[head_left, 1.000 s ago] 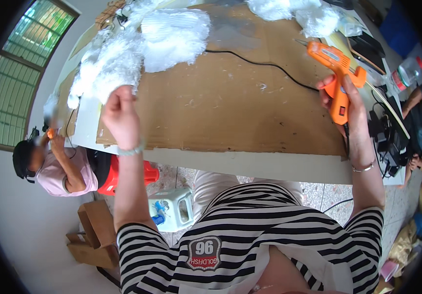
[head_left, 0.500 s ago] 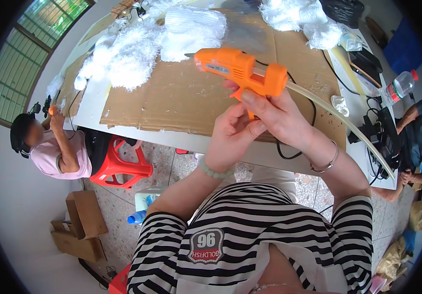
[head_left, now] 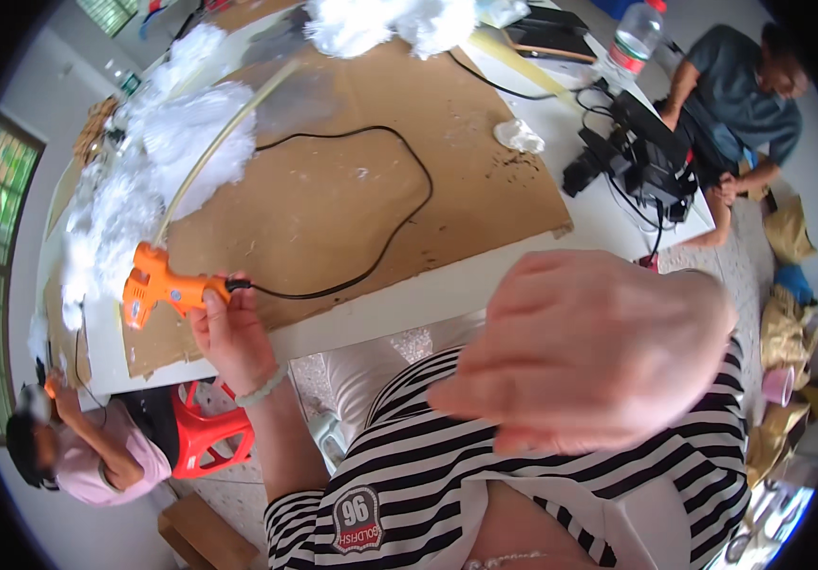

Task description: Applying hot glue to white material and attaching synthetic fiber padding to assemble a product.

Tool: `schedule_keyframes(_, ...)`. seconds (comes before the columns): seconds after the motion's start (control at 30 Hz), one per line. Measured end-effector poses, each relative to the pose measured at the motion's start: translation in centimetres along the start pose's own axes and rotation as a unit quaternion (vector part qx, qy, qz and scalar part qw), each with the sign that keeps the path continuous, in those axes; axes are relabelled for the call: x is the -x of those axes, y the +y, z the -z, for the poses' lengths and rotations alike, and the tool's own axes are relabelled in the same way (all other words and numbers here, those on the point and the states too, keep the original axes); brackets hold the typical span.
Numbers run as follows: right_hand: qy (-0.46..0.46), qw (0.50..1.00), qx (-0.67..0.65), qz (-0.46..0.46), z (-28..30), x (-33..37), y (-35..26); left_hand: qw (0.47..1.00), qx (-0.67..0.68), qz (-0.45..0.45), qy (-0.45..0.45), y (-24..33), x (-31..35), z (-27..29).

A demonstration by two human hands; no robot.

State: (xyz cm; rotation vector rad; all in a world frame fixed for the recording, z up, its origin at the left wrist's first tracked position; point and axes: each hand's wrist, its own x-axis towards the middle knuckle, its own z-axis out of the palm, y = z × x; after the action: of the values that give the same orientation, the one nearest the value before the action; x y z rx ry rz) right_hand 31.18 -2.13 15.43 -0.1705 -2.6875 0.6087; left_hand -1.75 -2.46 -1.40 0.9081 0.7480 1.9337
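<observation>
An orange hot glue gun [head_left: 150, 287] is gripped by its handle in my left hand [head_left: 230, 334], above the left part of the cardboard. A long translucent glue stick [head_left: 224, 138] rises from its body toward the white fluffy material [head_left: 195, 142]. From the handle end, a black cord [head_left: 409, 214] loops across the cardboard sheet [head_left: 333, 214]. My right hand [head_left: 589, 347] is raised close to the camera in front of my striped shirt, apart from the glue gun. Motion blurs it, its back faces the view, and its fingertips are hidden.
A bottle with a red cap [head_left: 637, 38] and black electrical devices [head_left: 637, 157] occupy the table's right side. Crumpled white material [head_left: 520, 136] lies nearby. One person sits at left by a red stool [head_left: 209, 432]; another sits at right beyond the table.
The glue gun has gone from both hands at centre to my left hand alone, lower left, its glue stick now pointing away. My right hand has let go and risen toward the camera. The view has turned.
</observation>
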Motion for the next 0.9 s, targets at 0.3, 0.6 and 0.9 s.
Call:
schedule_keyframes(0.3, 0.139, 0.986, 0.012, -0.094, -1.0, 2.6, -4.4, 0.999, -0.008, 0.007, 0.047, -2.2, -0.2, 0.9)
schedule_keyframes(0.6, 0.192, 0.977, -0.046, -0.080, 0.0, -0.2, -1.2, 0.999, -0.019, 0.032, 0.026, -2.2, 0.0, 1.8)
schedule_keyframes(0.9, 0.196, 0.973, -0.118, 0.033, 1.0, -2.6, 1.0, 0.998, -0.030, -0.009, 0.055, -1.8, 0.4, 2.7)
